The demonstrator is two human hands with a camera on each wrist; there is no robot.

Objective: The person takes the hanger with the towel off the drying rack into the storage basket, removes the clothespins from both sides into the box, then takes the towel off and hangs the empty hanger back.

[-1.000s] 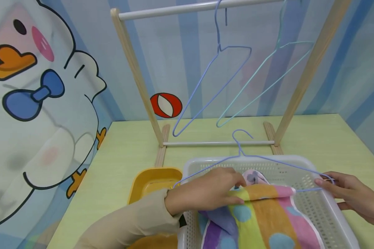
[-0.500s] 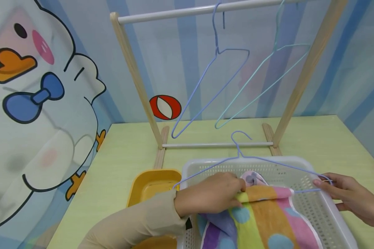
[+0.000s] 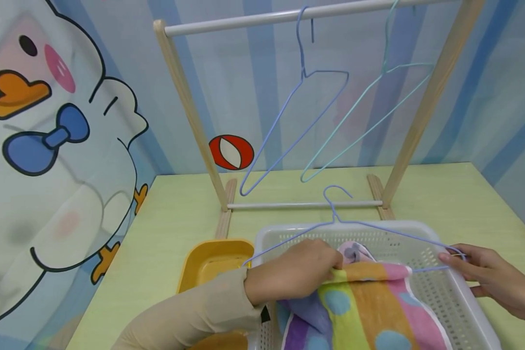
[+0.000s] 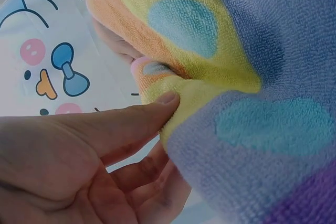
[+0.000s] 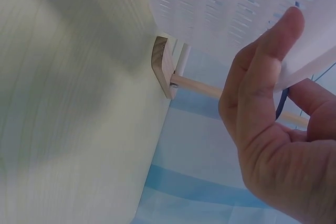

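Observation:
A striped towel with blue dots [image 3: 372, 301] is draped over the lower bar of a blue wire hanger [image 3: 334, 216], above the white basket [image 3: 420, 227]. My left hand [image 3: 297, 267] reaches across the hanger's left side and pinches the towel's folded upper edge. In the left wrist view, the thumb of my left hand [image 4: 105, 145] presses on the yellow stripe of the towel [image 4: 184, 24]. At the basket's right rim, my right hand [image 3: 490, 274] grips the hanger's right corner. The right wrist view shows curled fingers of that hand [image 5: 268, 114] beside the basket wall [image 5: 226, 14].
Behind the basket stands a wooden rack with a white top rail [image 3: 245, 20]. From it hang a blue hanger [image 3: 273, 127] and a mint-green hanger [image 3: 358, 99]. A yellow tub [image 3: 214, 248] sits left of the basket. A pinkish patterned cloth [image 3: 354, 250] lies inside the basket.
The left thumb, visible on the towel's edge a second ago, is now out of sight in the head view. The right hand keeps its grip on the hanger. The head view has shifted slightly.

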